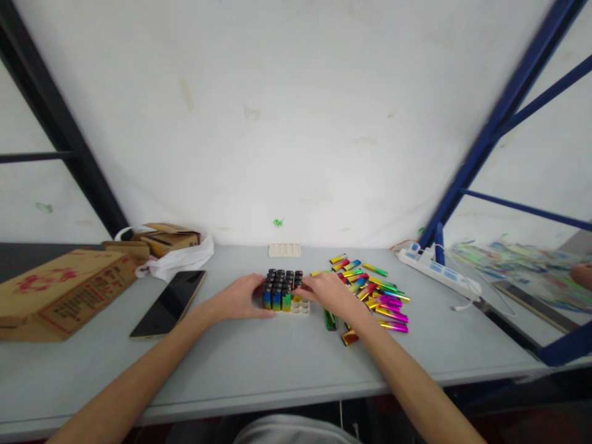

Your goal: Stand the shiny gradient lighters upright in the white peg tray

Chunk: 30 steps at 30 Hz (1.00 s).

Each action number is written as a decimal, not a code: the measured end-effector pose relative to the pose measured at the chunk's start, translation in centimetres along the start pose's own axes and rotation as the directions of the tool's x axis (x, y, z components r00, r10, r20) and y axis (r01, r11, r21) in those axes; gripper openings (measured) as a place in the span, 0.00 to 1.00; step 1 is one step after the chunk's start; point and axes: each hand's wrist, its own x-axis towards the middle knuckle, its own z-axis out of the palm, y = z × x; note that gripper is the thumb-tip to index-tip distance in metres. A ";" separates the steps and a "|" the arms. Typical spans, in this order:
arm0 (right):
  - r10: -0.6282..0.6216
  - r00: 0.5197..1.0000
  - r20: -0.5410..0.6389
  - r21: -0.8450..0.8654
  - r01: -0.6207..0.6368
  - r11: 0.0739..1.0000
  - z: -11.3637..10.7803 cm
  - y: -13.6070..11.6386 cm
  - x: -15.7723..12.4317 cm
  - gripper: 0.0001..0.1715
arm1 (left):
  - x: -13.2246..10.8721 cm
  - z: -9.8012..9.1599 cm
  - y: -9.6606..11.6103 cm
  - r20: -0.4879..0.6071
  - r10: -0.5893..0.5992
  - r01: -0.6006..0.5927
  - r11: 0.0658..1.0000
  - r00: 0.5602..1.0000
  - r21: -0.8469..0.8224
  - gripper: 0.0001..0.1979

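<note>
In the middle of the table, several upright lighters [277, 298] with black tops and shiny blue, green and yellow bodies stand in rows in a white tray [303, 308]. Empty round slots show at the tray's front right. My left hand [243, 296] is curved against the left side of the rows, its fingers bent round them. At the right side my right hand [326, 292] reaches in, its fingertips closed at a lighter in the rows; what they pinch is too small to make out. Just right of that hand lies a loose pile of shiny multicoloured lighters [370, 287].
A second white tray [284, 250] lies near the wall. At left are a dark phone [171, 303], a white plastic bag [178, 262] and cardboard boxes [69, 290]. A power strip [439, 271] with cables is at right, and a person's hand [581, 275] shows at the far right edge.
</note>
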 end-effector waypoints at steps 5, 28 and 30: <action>0.071 0.996 -0.059 0.147 -0.062 0.987 -1.6 1.8 -0.6 0.33 | 0.0 0.0 0.1 0.019 0.005 -0.006 0.998 1.000 0.055 0.34; 0.182 0.967 0.178 -0.148 -0.157 0.976 -1.4 0.7 -2.6 0.14 | -0.1 -1.1 0.3 0.049 -0.026 0.023 0.998 0.998 0.064 0.31; 0.135 0.983 0.126 -0.118 -0.121 0.986 -1.5 1.4 -2.5 0.14 | -0.1 -1.1 0.3 0.042 -0.045 0.041 0.995 0.998 0.088 0.32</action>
